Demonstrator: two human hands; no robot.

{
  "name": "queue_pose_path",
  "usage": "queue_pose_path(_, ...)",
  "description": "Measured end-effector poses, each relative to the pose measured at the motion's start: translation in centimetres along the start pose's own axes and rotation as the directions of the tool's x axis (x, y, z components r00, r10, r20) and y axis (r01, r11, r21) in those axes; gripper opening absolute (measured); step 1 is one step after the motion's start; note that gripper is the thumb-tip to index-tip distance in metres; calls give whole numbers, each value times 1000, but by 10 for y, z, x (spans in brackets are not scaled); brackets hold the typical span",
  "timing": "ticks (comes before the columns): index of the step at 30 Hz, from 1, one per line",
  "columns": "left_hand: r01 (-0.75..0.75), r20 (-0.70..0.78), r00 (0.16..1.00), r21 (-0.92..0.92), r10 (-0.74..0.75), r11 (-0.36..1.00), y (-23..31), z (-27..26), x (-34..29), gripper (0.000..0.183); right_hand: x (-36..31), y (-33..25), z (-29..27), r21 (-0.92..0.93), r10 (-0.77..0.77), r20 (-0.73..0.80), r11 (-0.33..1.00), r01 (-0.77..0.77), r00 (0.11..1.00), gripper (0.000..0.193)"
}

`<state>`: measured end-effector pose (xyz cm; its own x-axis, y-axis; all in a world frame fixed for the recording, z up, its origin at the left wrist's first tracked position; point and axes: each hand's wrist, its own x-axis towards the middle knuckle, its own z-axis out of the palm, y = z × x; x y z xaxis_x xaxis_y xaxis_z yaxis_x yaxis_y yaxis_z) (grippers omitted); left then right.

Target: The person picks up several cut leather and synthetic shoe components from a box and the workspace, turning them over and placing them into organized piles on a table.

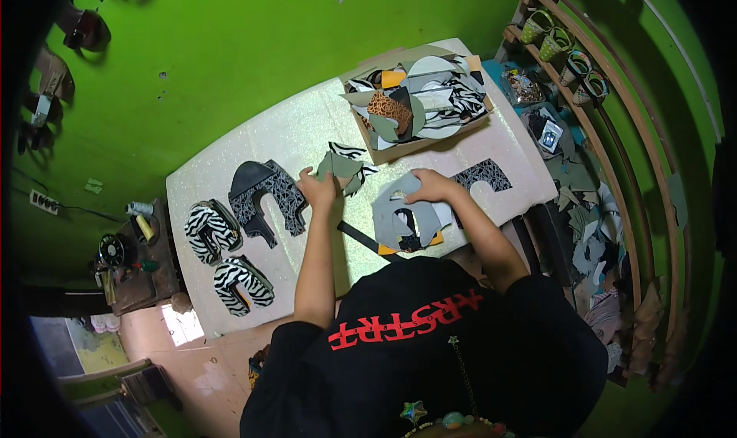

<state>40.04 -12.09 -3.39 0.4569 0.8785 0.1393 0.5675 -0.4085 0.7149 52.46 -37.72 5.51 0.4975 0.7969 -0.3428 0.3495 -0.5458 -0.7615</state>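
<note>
My left hand [321, 190] is closed at the edge of an olive-green cut piece [335, 166] of fabric or leather-like material. Zebra-striped scraps [349, 151] lie around and under that piece. To the right, my right hand [432, 187] pinches the upper edge of a grey cut piece [391, 208], its thumb on top. Beneath the grey piece show black and orange pieces [407, 244], partly covered. A black strip [358, 237] lies slantwise to its left. Beside my right wrist rests a dark patterned curved piece [487, 178].
An open cardboard box [418, 146] heaped with scraps stands at the table's back. Dark patterned curved pieces [284, 192] and stacked zebra-striped U-shaped pieces [244, 286] lie left on the pale table [207, 161]. A wooden shoe rack [591, 123] runs along the right; a sewing-thread cone [140, 208] sits far left.
</note>
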Motion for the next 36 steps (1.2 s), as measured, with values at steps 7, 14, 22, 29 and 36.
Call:
queue_pose_path(7,-29,301,954,119,-8,992,43,-29,-41,33,2,24,3,-270,-124,-304,962,39,945,41)
queue_pose_path(14,1,392,908,348,-146,937,41,-39,-54,30,22,-29,-56,-191,-144,-713,982,7,686,21)
queue_pose_path(22,257,458,864,-40,-212,965,1,-8,-56,27,71,-28,-75,-425,-135,-752,848,-318,645,24)
queue_pose_path(29,104,398,899,210,-182,972,47,-37,-56,29,77,-8,-96,3,4,-768,1000,-3,641,24)
queue_pose_path(36,-138,288,945,-86,157,987,110,-33,-38,23,87,-36,-75,-174,12,-657,971,-167,753,44)
